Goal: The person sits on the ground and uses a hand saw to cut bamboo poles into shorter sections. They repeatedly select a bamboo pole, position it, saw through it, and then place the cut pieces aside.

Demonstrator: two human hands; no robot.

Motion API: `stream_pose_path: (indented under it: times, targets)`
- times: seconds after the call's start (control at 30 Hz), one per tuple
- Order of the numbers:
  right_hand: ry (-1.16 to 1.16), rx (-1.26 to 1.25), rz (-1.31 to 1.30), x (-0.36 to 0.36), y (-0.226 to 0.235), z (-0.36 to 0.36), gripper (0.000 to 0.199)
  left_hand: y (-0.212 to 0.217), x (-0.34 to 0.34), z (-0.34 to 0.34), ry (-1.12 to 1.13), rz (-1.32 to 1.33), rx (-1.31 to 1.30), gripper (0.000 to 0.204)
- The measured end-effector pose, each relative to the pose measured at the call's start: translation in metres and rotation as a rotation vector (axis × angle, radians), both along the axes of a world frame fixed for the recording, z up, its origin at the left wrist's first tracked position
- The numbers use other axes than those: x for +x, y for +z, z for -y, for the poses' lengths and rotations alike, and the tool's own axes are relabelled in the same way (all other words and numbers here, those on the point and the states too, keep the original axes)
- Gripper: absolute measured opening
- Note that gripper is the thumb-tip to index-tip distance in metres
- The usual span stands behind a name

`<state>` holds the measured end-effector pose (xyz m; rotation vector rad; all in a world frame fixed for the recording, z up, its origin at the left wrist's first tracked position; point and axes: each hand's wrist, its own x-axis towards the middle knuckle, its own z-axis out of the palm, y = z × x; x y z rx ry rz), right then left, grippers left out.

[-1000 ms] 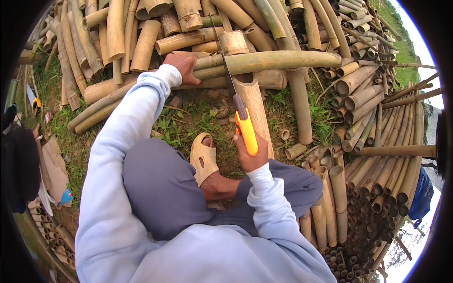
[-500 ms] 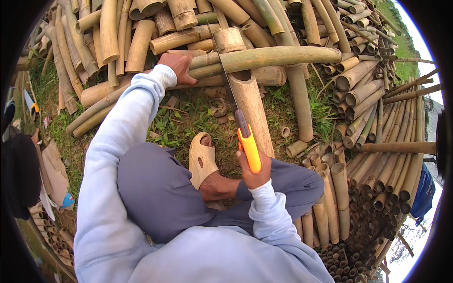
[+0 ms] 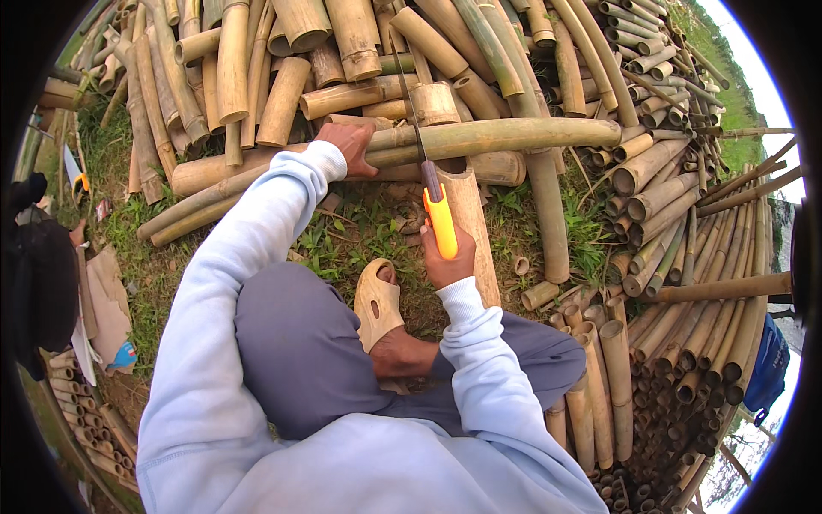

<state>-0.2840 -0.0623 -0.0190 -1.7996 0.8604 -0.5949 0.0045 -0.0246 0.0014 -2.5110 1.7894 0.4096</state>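
My left hand (image 3: 348,147) is closed round a greenish bamboo pole (image 3: 522,134) that lies crosswise in front of me, curving a little. In my right hand (image 3: 450,255) is a hand saw (image 3: 439,221) with an orange and dark handle. Its long thin blade points away from me and crosses the pole just right of my left hand. A thick split-looking bamboo length (image 3: 467,206) lies beneath the pole, its near end beside my right hand. My foot in a tan clog (image 3: 377,304) rests on the ground below.
Cut bamboo pieces (image 3: 282,103) are heaped at the far side. More bamboo stacks (image 3: 676,334) stand at the right, near a blue bag (image 3: 767,364). Far left are another person's dark clothing (image 3: 51,283), a second orange-handled tool (image 3: 79,180) and cardboard (image 3: 107,300).
My right hand has pushed the saw forward, away from me, so its handle is now closer to the pole. My left hand keeps its hold; the whole view has shifted slightly.
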Motion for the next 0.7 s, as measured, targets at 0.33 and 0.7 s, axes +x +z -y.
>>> stream_pose_path:
  times: [0.33,0.7]
  targets:
    - [0.004,0.050,-0.010,-0.003,0.013,-0.004,0.015,-0.034,-0.021,-0.021,0.025,0.139,-0.296,0.078]
    - [0.034,0.057,-0.013,-0.009,0.003,-0.002,0.014,0.002,-0.020,-0.065,-0.068,0.068,-0.207,0.055]
